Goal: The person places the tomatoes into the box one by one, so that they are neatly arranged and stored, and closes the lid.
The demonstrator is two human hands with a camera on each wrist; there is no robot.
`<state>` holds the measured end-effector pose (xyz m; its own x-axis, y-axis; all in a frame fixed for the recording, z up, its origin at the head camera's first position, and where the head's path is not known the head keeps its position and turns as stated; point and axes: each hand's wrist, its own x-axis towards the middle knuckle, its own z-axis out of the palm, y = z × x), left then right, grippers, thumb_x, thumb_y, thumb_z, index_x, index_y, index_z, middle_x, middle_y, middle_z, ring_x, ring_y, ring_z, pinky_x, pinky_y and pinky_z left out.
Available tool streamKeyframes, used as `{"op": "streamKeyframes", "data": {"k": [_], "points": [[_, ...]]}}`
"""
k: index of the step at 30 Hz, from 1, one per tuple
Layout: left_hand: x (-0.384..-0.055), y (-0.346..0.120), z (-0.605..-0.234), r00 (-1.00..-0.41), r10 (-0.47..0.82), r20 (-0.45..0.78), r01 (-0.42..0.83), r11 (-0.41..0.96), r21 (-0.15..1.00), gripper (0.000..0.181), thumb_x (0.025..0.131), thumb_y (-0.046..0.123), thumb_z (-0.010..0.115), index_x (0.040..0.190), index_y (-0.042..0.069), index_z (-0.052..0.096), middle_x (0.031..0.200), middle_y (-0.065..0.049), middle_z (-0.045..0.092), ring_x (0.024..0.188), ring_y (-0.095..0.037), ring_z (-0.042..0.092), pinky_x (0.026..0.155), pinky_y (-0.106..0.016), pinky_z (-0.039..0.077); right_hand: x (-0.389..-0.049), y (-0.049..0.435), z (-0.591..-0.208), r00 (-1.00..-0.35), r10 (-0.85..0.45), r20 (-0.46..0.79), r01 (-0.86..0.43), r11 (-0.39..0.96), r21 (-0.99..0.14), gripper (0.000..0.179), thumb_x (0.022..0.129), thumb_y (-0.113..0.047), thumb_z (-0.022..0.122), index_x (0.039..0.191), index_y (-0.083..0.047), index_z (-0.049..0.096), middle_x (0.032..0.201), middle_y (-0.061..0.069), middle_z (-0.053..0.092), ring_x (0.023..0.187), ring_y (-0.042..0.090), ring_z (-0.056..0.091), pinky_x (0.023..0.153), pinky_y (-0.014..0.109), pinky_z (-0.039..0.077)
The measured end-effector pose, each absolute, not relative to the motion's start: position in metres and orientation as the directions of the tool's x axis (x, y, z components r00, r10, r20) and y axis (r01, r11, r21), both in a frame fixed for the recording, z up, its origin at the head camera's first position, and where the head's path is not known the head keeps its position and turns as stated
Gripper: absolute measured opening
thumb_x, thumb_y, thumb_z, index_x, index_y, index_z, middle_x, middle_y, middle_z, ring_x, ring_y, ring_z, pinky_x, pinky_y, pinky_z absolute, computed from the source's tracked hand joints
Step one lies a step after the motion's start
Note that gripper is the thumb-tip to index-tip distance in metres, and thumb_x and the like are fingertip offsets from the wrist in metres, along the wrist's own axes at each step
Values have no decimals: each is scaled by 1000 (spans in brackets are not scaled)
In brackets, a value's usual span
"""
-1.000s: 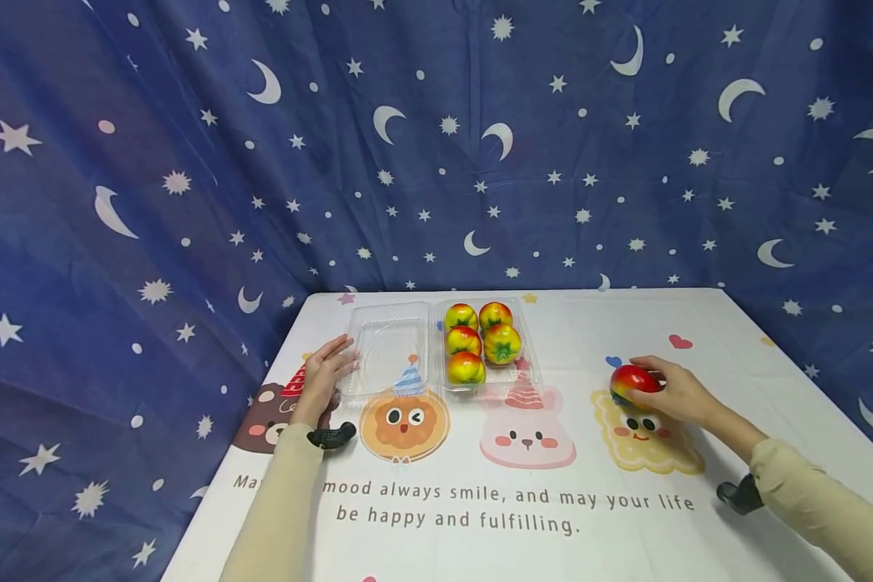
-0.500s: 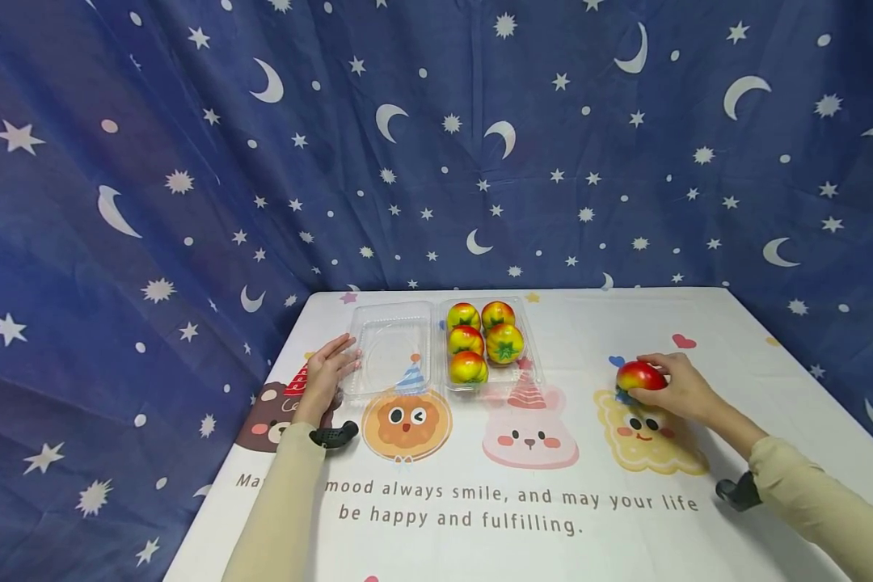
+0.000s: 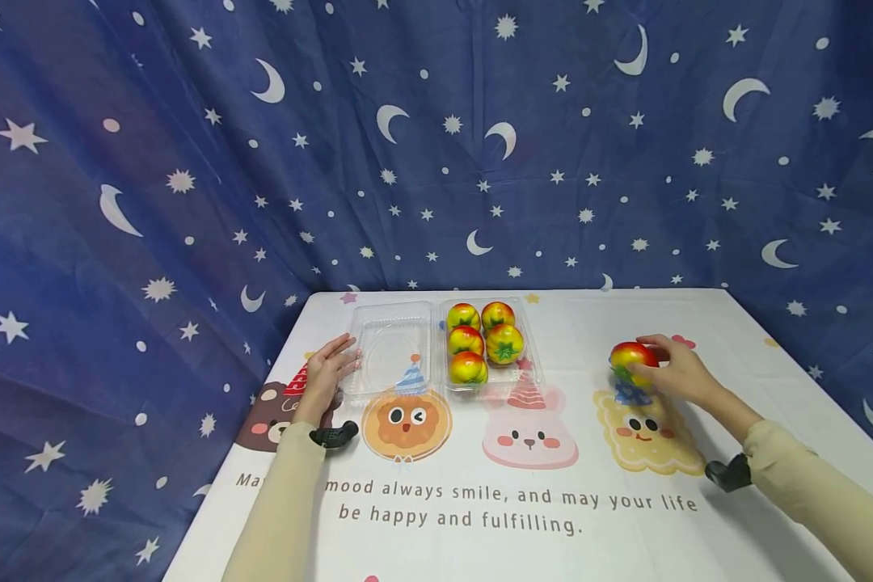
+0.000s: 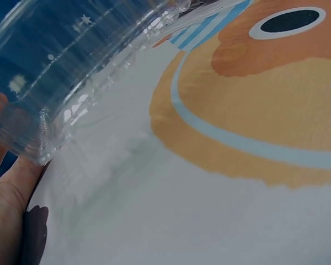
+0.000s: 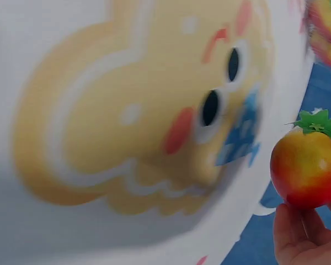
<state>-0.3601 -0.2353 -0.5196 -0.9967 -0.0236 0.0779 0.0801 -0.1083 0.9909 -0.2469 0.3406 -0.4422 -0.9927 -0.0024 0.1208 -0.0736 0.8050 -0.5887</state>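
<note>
My right hand [image 3: 682, 374] holds a red-and-yellow tomato [image 3: 631, 357] between thumb and fingers, raised above the tablecloth. In the right wrist view this tomato [image 5: 306, 168] has its green leafy top turned upward, with the fingertips at its underside. My left hand [image 3: 322, 381] lies at the left edge of the clear plastic box's lid [image 3: 393, 343], fingers extended and touching it. Several similar tomatoes [image 3: 467, 368] sit in two columns in the box's other half [image 3: 529, 373]; the right column's near spot holds none. In the left wrist view the lid's wall [image 4: 71, 66] stands beside the fingers.
A white tablecloth [image 3: 480, 558] with cartoon prints and lettering covers the table. Behind it hangs a blue curtain [image 3: 451, 210] with stars and moons. Black wrist straps [image 3: 335, 435] show on both arms.
My right hand has lifted the tomato off the tablecloth, moving slightly away from me, and the tomato has tipped so its green top shows. The left hand stays at the lid.
</note>
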Motion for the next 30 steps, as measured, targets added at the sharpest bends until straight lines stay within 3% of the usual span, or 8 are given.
{"op": "streamKeyframes", "data": {"k": [5, 19, 27, 30], "points": [[-360, -236, -521, -995, -24, 101, 103, -115, 988, 52, 94, 1, 49, 145, -5, 42, 144, -19, 51, 110, -16, 65, 90, -25, 54, -256, 329, -429, -992, -12, 125, -84, 800, -595, 62, 93, -32, 67, 137, 7, 47, 128, 35, 54, 114, 50, 52, 91, 57, 52], [-360, -235, -516, -999, -20, 48, 50, -129, 990, 51, 96, 3, 53, 147, 2, 44, 145, -13, 51, 122, -29, 58, 96, -30, 51, -278, 279, -404, -989, -100, 113, -150, 706, -692, 63, 93, -33, 68, 139, 4, 47, 129, 29, 55, 112, 44, 56, 86, 45, 57], [-361, -236, -517, -999, -26, 45, 48, -129, 991, 51, 95, 3, 52, 146, 2, 45, 145, -14, 51, 120, -27, 60, 91, -25, 53, -289, 250, -402, -979, -148, 141, -203, 632, -748, 58, 92, -28, 69, 137, 5, 50, 126, 28, 56, 105, 41, 62, 78, 28, 59], [-360, -236, -517, -999, -30, 41, 44, -132, 990, 51, 95, 3, 53, 146, 3, 47, 144, -13, 52, 121, -28, 60, 91, -24, 53, -293, 240, -405, -974, -171, 148, -222, 612, -759, 56, 92, -27, 70, 135, 5, 53, 123, 28, 59, 104, 40, 63, 79, 32, 59]]}}
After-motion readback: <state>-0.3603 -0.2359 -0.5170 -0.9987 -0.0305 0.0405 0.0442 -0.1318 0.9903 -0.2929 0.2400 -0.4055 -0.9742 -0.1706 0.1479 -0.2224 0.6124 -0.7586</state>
